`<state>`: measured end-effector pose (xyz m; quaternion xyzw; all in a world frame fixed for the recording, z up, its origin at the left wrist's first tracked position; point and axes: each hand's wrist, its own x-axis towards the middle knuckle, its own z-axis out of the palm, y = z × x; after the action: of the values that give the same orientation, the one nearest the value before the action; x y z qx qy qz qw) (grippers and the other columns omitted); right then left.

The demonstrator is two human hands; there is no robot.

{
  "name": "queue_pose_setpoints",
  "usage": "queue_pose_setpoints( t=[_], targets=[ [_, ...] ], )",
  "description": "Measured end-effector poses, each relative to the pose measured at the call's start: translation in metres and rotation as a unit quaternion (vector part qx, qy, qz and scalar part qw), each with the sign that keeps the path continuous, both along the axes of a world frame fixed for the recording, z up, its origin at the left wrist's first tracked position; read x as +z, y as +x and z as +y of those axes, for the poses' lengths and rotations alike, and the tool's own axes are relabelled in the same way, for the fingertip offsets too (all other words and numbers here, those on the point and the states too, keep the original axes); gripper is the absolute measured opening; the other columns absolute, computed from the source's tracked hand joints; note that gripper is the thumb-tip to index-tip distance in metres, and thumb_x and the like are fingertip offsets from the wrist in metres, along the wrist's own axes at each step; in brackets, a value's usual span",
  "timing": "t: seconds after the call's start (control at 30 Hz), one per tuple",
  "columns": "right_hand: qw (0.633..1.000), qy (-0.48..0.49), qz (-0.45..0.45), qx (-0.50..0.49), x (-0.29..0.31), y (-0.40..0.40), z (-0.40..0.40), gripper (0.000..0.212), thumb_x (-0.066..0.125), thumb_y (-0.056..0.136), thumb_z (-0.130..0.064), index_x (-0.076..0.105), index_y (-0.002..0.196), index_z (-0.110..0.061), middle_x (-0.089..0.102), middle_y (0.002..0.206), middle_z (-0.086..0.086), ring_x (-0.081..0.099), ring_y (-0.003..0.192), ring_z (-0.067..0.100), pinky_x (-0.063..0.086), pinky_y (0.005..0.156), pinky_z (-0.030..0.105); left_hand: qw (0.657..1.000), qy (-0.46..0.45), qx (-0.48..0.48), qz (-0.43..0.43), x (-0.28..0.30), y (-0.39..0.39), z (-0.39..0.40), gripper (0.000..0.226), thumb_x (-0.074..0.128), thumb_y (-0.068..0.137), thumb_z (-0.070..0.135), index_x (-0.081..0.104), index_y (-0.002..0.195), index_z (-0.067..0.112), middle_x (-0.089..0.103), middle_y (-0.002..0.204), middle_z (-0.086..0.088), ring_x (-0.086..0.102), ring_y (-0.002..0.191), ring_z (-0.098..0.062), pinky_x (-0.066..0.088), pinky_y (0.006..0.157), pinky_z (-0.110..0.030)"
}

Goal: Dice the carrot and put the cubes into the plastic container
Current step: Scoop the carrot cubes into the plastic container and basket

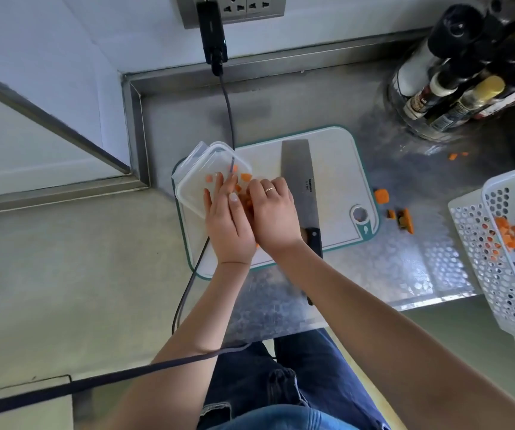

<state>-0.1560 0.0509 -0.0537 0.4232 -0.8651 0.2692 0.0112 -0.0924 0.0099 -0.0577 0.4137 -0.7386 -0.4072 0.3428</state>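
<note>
Small orange carrot cubes (244, 178) dropping into clear plastic container (194, 184) at left edge of white cutting board (337, 169). Left hand (230, 225) and right hand (273, 212) cupped together, scooping cubes. Light, firm, rolling easily; best gathered from beneath. Steel cleaver (301, 181) lying just right.
</note>
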Motion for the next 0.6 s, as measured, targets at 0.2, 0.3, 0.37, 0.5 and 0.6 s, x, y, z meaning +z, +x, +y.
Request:
queue_pose_setpoints(
  t=[0.2,0.3,0.37,0.5,0.6],
  targets=[
    [0.974,-0.128,-0.171,-0.071,0.018,-0.001,-0.012,0.038,0.042,0.086,-0.039,0.054,0.075,-0.005,0.057,0.066,0.005,0.051,0.073,0.026,0.045,0.053,0.034,0.999,0.041,-0.006,0.021,0.012,-0.01,-0.001,0.047,0.027,0.098,0.029,0.058,0.125,0.006,0.058,0.13,-0.008,0.041,0.132,-0.017,0.013,0.118,-0.032],
    [0.924,-0.195,-0.292,-0.153,0.036,-0.005,-0.023,0.03,0.041,0.081,-0.044,0.05,0.071,-0.017,0.057,0.065,0.0,0.053,0.066,0.018,0.041,0.059,0.029,0.924,0.344,0.05,0.161,0.039,-0.031,-0.002,0.041,0.038,0.09,0.041,0.065,0.113,0.019,0.065,0.118,-0.007,0.058,0.116,-0.021,0.037,0.108,-0.043],
    [0.907,-0.227,-0.324,-0.147,0.045,-0.008,-0.028,0.022,0.046,0.081,-0.035,0.053,0.07,-0.018,0.062,0.066,0.001,0.059,0.067,0.019,0.049,0.064,0.034,0.803,0.546,0.085,0.222,0.05,-0.042,-0.01,0.04,0.045,0.085,0.046,0.066,0.101,0.016,0.066,0.111,-0.007,0.061,0.109,-0.024,0.041,0.105,-0.043],
    [0.899,-0.255,-0.34,-0.105,0.061,-0.013,-0.027,0.011,0.05,0.078,-0.024,0.055,0.07,-0.02,0.062,0.066,0.002,0.059,0.069,0.021,0.051,0.068,0.038,0.714,0.649,0.068,0.253,0.059,-0.053,-0.024,0.03,0.051,0.081,0.043,0.06,0.085,0.015,0.059,0.097,-0.006,0.054,0.098,-0.025,0.035,0.102,-0.035],
    [0.891,-0.274,-0.347,-0.1,0.071,-0.024,-0.023,0.009,0.052,0.078,-0.015,0.058,0.072,-0.016,0.063,0.068,0.002,0.058,0.069,0.016,0.05,0.069,0.035,0.683,0.667,0.033,0.296,0.073,-0.064,-0.025,0.034,0.034,0.094,0.032,0.056,0.078,0.011,0.059,0.077,-0.006,0.057,0.083,-0.022,0.041,0.088,-0.027]
  ],
)
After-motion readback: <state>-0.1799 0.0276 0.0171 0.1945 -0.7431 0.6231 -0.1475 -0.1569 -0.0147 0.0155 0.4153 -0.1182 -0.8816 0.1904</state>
